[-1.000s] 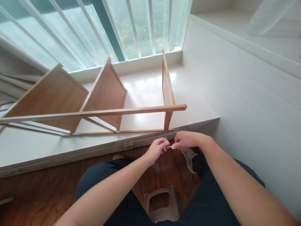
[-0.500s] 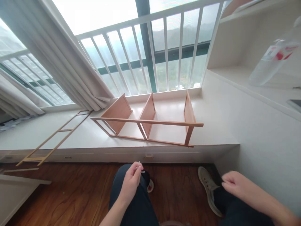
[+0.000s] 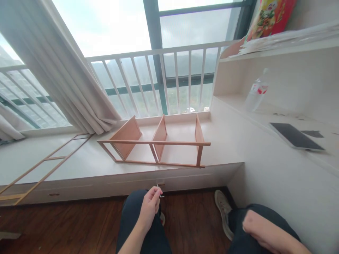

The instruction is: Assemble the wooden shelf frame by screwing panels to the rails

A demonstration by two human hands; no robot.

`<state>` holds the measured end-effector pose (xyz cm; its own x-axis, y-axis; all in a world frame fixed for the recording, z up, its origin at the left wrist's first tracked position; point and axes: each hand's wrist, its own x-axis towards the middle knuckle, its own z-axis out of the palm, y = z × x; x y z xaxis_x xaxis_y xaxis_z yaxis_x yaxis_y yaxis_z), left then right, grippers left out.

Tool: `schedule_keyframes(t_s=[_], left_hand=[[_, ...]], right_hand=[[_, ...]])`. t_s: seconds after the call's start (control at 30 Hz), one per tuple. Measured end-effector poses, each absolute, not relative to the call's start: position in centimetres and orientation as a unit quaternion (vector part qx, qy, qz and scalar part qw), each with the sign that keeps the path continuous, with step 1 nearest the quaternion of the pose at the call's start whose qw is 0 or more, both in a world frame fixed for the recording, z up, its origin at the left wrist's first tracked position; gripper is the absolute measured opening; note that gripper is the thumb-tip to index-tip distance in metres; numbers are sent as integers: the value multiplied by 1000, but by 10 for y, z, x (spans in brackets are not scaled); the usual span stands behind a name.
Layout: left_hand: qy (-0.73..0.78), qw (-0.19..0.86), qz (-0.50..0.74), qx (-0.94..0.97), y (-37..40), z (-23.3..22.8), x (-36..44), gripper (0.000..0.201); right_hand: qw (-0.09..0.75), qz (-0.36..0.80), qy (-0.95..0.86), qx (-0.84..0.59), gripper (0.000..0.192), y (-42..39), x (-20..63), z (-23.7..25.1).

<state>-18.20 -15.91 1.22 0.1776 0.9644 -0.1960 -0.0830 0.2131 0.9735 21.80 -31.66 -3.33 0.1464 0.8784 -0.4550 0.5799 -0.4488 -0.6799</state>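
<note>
Left hand: the left hand [image 3: 149,208] is raised over the left knee, fingers pinched shut on a hex key [image 3: 159,191].
Hex key: a small, thin metal piece sticking up from the fingertips; it sits in front of the ledge's edge, apart from the frame.
Right hand: the right hand [image 3: 255,227] lies on the right thigh, curled into a loose fist with nothing visible in it; it is blurred.
Frame: a wooden shelf frame [image 3: 156,143] lies on its side on the white ledge [image 3: 79,164], three boards standing upright between its rails, well apart from both hands.
Ladder piece: a second thin wooden frame [image 3: 42,165] lies flat on the ledge to the left, beside the curtain [image 3: 60,70].
Shoe: a grey shoe [image 3: 222,211] rests on the wood floor [image 3: 66,225] by the right leg.
Worktop: on the right, a white worktop [image 3: 325,157] carries a dark tablet [image 3: 295,136] and a water bottle [image 3: 255,92].
</note>
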Motion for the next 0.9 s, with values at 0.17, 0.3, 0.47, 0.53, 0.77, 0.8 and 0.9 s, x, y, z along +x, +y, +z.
schedule_keyframes(t_s=[0.17,0.3,0.47,0.53,0.77,0.8,0.9], left_hand=[[490,624,324,516,-151,-2,-146,56],[479,648,271,526,-149,-16,-117,51],[466,713,191,489,-136,-26,-80,48],[451,741,171,467,-128,-27,-63,46],[408,810,174,385,-98,-32,-8,44],[405,815,178,374,-94,-34,-3,44],[404,827,183,346,-84,-41,7,43]], right_hand=[[110,478,-536,-687,29,-257,119,-46],[113,473,-583,-650,26,-251,90,-53],[179,447,-614,-625,26,-236,103,-36],[194,419,-624,-630,33,-224,112,-27],[147,299,-639,-693,48,-178,135,-17],[139,297,-638,-697,50,-173,138,-17],[142,298,-633,-700,49,-161,147,-17]])
